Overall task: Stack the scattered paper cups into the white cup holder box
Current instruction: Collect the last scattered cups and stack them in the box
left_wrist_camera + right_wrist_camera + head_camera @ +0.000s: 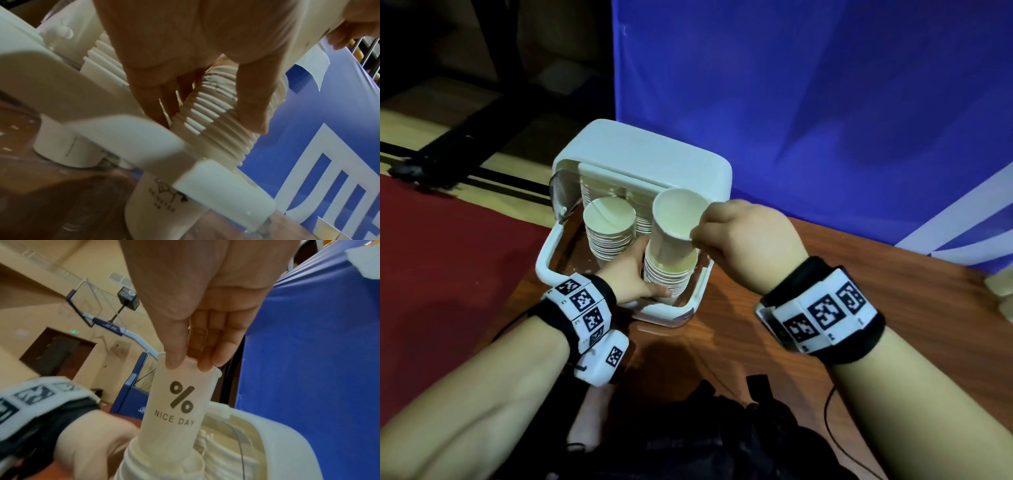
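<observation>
Right hand (750,243) pinching paper cup (674,226) above stack (667,274)

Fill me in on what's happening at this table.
A person is stacking paper cups in a white box. The right hand pinches the rim of a cup that sits partway in the near stack, not yet fully seated. The left hand grips that stack. A second stack stands beside it.

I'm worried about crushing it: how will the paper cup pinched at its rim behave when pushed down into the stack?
The paper cup looks thin-walled, so the right hand pinching its rim may dent it. It probably weighs little. The stack could tip, hence the left hand steadying it.
</observation>
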